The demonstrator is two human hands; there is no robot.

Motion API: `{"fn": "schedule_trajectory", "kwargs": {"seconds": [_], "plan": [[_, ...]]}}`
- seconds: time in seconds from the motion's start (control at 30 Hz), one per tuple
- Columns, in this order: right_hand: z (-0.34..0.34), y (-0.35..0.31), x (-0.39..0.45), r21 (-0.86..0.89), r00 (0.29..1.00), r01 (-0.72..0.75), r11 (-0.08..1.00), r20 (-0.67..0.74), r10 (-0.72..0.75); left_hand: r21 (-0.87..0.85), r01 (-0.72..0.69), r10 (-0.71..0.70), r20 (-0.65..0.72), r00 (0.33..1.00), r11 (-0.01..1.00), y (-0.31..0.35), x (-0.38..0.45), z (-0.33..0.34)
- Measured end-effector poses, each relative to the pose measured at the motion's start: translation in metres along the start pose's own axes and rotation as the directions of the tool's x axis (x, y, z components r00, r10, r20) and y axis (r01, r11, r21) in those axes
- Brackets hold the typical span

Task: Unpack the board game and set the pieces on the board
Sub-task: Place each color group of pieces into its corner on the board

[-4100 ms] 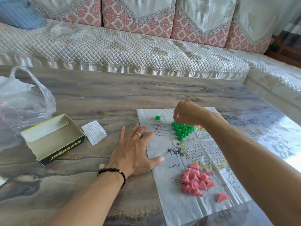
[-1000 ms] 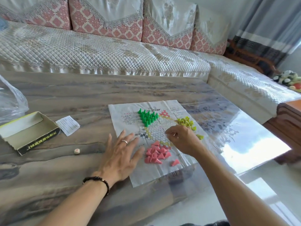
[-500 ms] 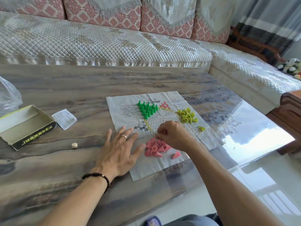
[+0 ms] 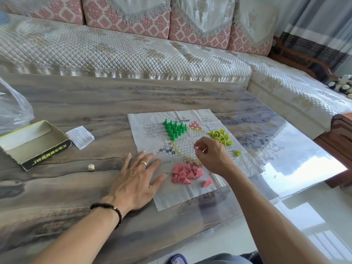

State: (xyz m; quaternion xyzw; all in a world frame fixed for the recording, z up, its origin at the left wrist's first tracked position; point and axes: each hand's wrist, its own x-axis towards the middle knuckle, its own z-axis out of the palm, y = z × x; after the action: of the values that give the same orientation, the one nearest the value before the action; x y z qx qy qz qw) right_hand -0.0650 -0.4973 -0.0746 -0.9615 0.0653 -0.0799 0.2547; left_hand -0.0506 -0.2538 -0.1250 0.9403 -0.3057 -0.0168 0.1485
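Mid-setup, judging by layout: green pieces [image 4: 174,129] upright on paper board [image 4: 144,130], frame centre; yellow pieces [image 4: 221,137] and pink pieces [image 4: 185,173] heaped, unsorted.

Left hand [image 4: 136,177] flat, fingers spread, pinning board's left edge.

Right hand [image 4: 210,156] above board centre, fingers curled; contents cannot tell.

Next, likely: stand pink or yellow cones upright on their corner.

Marbled table [image 4: 85,100]; open box [image 4: 32,142] and leaflet [image 4: 80,137] at left; die [image 4: 91,167] nearby; quilted sofa [image 4: 114,52] across top.

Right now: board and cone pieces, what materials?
Board: looks like thin paper or plastic film, matte; fold creases and a curling edge show.
Green pieces, pink pieces: likely moulded plastic, uniform colour, slight sheen; a tipped pink cone looks hollow.
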Motion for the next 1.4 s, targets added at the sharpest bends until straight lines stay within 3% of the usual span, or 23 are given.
{"fn": "schedule_trajectory", "kwargs": {"seconds": [0.17,0.73,1.0,1.4], "plan": [[0.003,-0.007,0.005,0.131,1.000,0.001,0.991,0.016,-0.003,-0.003,0.015,-0.015,-0.039,0.999,1.000,0.001,0.001,0.001],[0.025,-0.010,0.012,0.073,0.999,0.032,0.997,0.009,-0.033,-0.011,0.016,-0.017,-0.029,0.999,1.000,0.002,-0.002,-0.004],[0.004,-0.002,-0.006,0.136,0.998,-0.049,0.989,-0.042,0.055,-0.022,0.016,-0.016,-0.029,0.999,1.000,0.002,-0.002,-0.003],[-0.004,0.009,-0.029,0.041,0.981,-0.045,0.998,0.192,0.037,-0.017,0.020,-0.021,-0.022,1.000,1.000,0.002,-0.001,-0.003]]}}
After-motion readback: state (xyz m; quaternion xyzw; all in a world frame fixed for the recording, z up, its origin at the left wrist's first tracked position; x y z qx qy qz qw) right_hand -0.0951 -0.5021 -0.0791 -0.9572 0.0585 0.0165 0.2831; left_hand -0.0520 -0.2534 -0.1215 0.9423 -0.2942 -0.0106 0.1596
